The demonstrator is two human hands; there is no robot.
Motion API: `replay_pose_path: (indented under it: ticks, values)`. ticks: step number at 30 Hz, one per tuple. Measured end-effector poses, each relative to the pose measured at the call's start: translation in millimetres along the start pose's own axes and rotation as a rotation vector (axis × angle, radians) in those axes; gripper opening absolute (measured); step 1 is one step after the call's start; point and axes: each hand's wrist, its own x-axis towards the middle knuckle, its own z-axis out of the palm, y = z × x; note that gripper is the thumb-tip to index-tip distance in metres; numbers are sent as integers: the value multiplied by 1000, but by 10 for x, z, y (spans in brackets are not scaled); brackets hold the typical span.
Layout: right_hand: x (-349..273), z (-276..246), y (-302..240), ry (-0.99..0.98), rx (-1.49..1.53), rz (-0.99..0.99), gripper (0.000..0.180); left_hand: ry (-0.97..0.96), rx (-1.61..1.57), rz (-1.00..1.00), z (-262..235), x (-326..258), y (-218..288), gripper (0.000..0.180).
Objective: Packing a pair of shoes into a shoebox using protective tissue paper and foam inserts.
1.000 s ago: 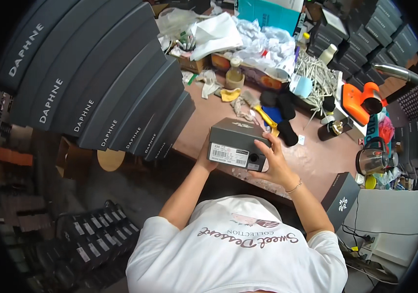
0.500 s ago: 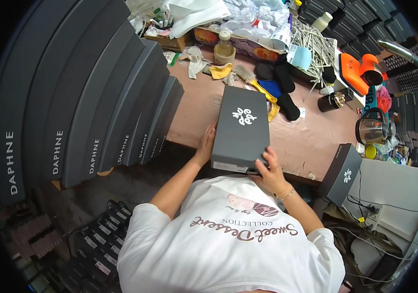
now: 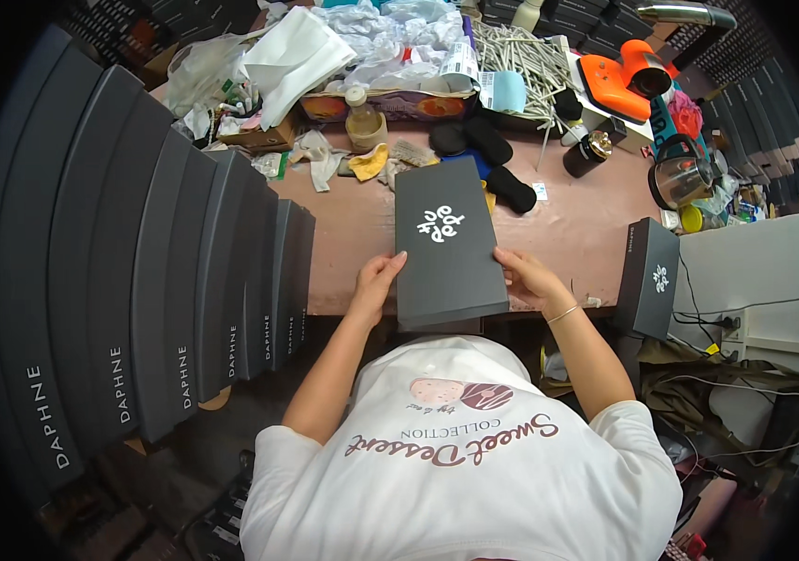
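A dark grey shoe box [image 3: 451,266] with white lettering on top is in front of my body, over the table's near edge. My left hand [image 3: 379,283] grips its left side, thumb on the lid's edge. On the opposite side my right hand [image 3: 528,276] holds the lid's edge in the same way, its thumb up and fingers partly hidden beneath. Whether the lid sits fully down on the base cannot be made out. Just beyond the box lie black shoe-shaped pads [image 3: 512,190] and a yellow cloth [image 3: 369,163].
Tall stacks of grey boxes [image 3: 166,280] rise on the left. Another box [image 3: 650,279] stands at the table's right edge. Farther back are a bottle [image 3: 362,122], a tray of white sticks [image 3: 526,70], an orange tool [image 3: 619,82], a black jar [image 3: 588,154] and a glass pot [image 3: 680,178].
My right hand has moved from the box's near right corner up along its right side. My left hand now has its thumb on the lid. The whole view has shifted.
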Motion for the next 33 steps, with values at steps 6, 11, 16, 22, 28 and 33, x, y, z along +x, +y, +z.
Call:
replay_pose_path:
  ticks: [6, 11, 16, 22, 28, 33]
  values:
    - [125, 1278, 527, -451, -926, -585, 56, 519, 545, 569, -250, -460, 412, 49]
    - [205, 743, 403, 208, -1458, -581, 46, 330, 901, 652, -71, -692, 559, 41]
    - [566, 421, 777, 108, -1411, -688, 25, -81, 1374, 683, 318, -44, -136, 50]
    - [-58, 459, 85, 297, -706, -777, 21, 452, 417, 554, 116, -74, 468, 31]
    - [372, 387, 572, -59, -1427, -576, 35, 691, 830, 418, -932, 138, 335, 30]
    - [682, 458, 838, 0, -1559, -563, 33, 227, 969, 659, -89, -130, 173, 76]
